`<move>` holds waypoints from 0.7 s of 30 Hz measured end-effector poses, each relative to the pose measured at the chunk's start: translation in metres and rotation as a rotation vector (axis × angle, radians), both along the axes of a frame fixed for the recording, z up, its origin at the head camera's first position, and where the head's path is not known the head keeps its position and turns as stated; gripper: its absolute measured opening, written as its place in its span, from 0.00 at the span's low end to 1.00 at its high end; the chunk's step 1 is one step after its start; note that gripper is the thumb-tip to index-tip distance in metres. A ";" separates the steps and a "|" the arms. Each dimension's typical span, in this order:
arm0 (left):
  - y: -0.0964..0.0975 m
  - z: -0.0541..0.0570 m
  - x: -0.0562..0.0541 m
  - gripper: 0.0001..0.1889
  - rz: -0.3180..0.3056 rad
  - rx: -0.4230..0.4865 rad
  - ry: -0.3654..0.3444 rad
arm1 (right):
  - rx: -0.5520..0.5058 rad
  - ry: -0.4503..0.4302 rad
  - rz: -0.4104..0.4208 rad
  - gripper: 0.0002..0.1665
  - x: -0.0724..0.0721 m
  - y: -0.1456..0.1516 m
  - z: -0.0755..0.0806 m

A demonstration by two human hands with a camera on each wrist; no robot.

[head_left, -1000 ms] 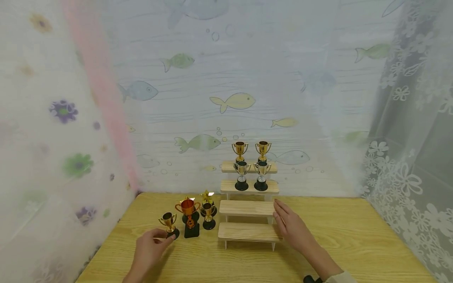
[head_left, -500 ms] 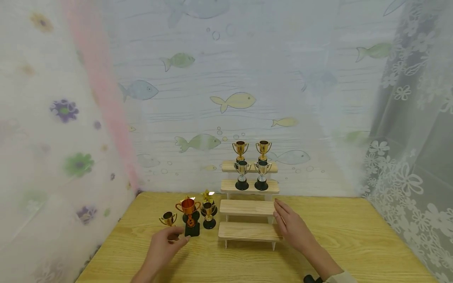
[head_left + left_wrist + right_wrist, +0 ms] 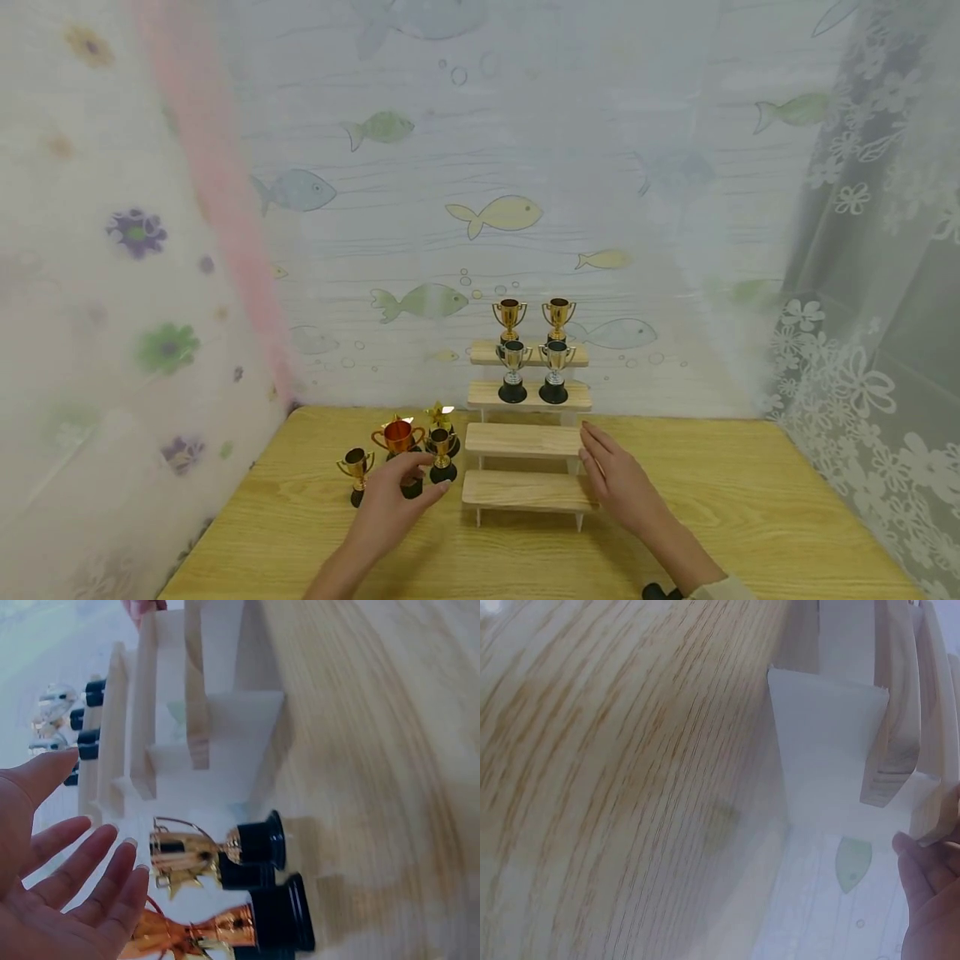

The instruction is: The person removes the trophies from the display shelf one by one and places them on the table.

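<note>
My left hand (image 3: 393, 500) hovers over the table in front of the bronze-red trophy cup (image 3: 398, 437), hiding part of its base. Its fingers (image 3: 90, 896) are spread and hold nothing. Just past the fingertips stands a small gold trophy cup (image 3: 441, 450) on a black base, seen sideways in the left wrist view. My right hand (image 3: 622, 483) lies with fingers extended against the right end of the stepped wooden stand (image 3: 525, 490). In the right wrist view, the fingertips touch the end of a step (image 3: 934, 814).
Another gold cup (image 3: 356, 467) stands at the left, and a gold star trophy (image 3: 438, 417) stands behind. On the stand's upper steps are two gold cups (image 3: 558, 314) and two silver cups (image 3: 556, 360). A fish-print curtain (image 3: 495, 150) hangs behind the table (image 3: 720, 483).
My left hand has moved away from the leftmost gold cup, rightward past the bronze-red cup to the gold cup near the stand. The right hand has stayed at the stand.
</note>
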State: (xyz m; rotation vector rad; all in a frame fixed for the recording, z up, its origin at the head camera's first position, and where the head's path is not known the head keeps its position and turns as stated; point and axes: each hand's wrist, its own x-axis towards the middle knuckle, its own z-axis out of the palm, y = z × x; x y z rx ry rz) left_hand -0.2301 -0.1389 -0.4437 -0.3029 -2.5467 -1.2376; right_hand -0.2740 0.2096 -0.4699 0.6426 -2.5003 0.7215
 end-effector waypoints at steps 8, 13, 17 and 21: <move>0.027 0.009 -0.013 0.22 -0.047 -0.010 0.087 | 0.001 -0.006 -0.001 0.26 0.000 0.001 -0.002; 0.040 0.015 -0.021 0.24 -0.077 -0.010 0.126 | 0.002 -0.010 -0.002 0.26 -0.001 0.000 -0.003; 0.048 0.019 -0.027 0.25 -0.123 0.025 0.133 | 0.002 -0.011 -0.004 0.26 -0.001 0.000 -0.003; 0.054 0.025 -0.033 0.25 -0.146 0.046 0.116 | 0.002 -0.008 -0.005 0.26 -0.002 0.001 -0.003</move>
